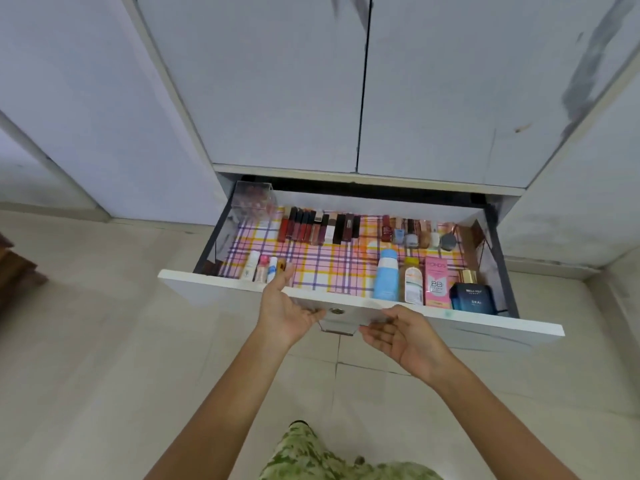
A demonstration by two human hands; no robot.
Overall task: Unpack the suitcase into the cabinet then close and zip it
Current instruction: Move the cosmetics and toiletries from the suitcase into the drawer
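Cabinet [346, 81]: pale grey-white, two tall doors shut w/ a dark seam btwn them. Drawer [221, 287] below the doors is pulled out, white front panel, dark side walls, small round lock at front centre. Plaid liner [343, 265] (pink/yellow/purple) covers the drawer floor. Along the back edge: clear acrylic box [254, 200] in back-left corner, then a row of lipsticks [311, 228], then nail polishes and small pots [419, 233] toward back-right. Front-left: four small tubes [263, 268]. Front-right, upright, side by side: light blue bottle [386, 275], yellow-capped bottle [412, 280], pink BB cream box [437, 282], dark blue perfume bottle [471, 294] w/ gold cap.
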